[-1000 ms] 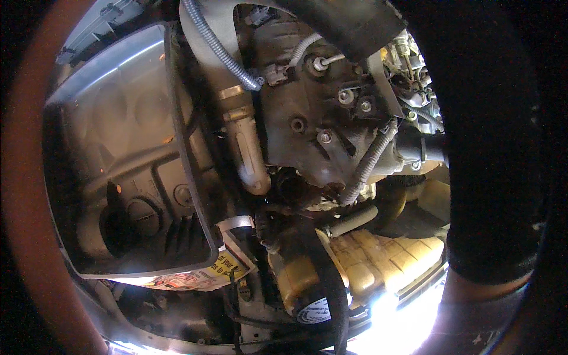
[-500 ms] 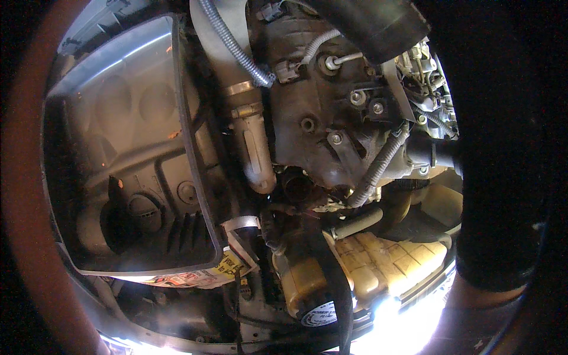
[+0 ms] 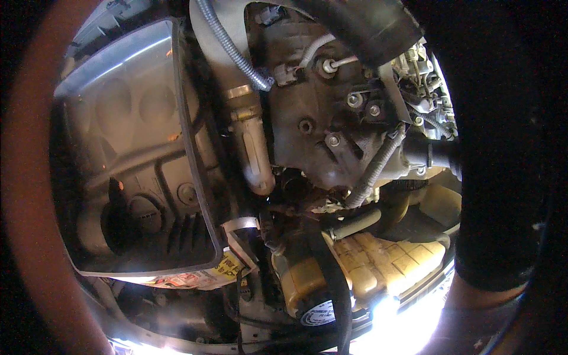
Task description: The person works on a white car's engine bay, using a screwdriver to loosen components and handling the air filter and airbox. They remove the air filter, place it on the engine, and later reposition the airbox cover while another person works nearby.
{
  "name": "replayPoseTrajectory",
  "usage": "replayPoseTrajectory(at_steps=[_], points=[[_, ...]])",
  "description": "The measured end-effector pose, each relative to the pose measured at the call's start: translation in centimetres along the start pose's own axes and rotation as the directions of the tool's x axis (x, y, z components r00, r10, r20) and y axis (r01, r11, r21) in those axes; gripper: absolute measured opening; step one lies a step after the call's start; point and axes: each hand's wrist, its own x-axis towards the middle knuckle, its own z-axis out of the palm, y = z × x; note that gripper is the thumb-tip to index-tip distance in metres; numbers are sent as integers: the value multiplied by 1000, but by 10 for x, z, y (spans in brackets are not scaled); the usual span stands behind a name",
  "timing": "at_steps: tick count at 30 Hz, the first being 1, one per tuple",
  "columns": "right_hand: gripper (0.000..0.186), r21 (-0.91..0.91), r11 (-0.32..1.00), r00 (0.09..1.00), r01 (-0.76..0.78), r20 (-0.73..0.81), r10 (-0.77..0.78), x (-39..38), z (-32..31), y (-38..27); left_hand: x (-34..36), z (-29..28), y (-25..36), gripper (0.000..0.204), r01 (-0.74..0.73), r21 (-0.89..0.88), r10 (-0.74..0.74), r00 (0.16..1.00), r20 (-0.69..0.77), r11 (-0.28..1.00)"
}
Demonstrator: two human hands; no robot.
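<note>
Neither of my hands shows in the head view. My left forearm (image 3: pixel 26 177) runs up the left edge, blurred and dark. My right arm (image 3: pixel 497 195), in a black sleeve with bare skin below it, passes up the right side; both hands are out of sight. Between them lies an engine bay. Nearest the left arm is an open black plastic box (image 3: pixel 136 160), resembling an air filter housing, with small orange-brown bits inside. Nearest the right arm is the dark engine (image 3: pixel 307 106), with bolts and a ribbed conduit (image 3: pixel 378 171).
A metal pipe (image 3: pixel 251 136) with a hose clamp stands between box and engine. Wide black hose (image 3: pixel 384 29) crosses above. Yellowed plastic reservoirs (image 3: pixel 384 266) sit in front, one with a black cap (image 3: pixel 319 313). A dark strap (image 3: pixel 334 284) hangs over them.
My left forearm has come slightly inward, covering more of the black box's left edge. The view has shifted a little. The engine parts look unchanged.
</note>
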Motion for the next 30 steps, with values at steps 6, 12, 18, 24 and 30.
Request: replayPoseTrajectory(at_steps=[6,12,18,24,30], points=[[48,2,1000,1000,2,6,-2,2,-4,-1,1,-10,1,34,23,9,-24,1000,9,1000],[48,5,1000,1000,7,21,-7,0,-10,-3,0,-17,5,35,70,8,-70,997,14,998],[51,-1,1000,999,-17,29,17,-2,-10,-5,-6,-27,7,36,122,2,-123,992,13,992],[53,-10,997,996,70,60,-70,0,-9,-2,-2,-34,12,36,197,-39,-198,980,-16,980],[45,67,977,974,201,94,-206,-13,-27,10,3,-43,18,37,282,-89,-286,958,-32,955]])
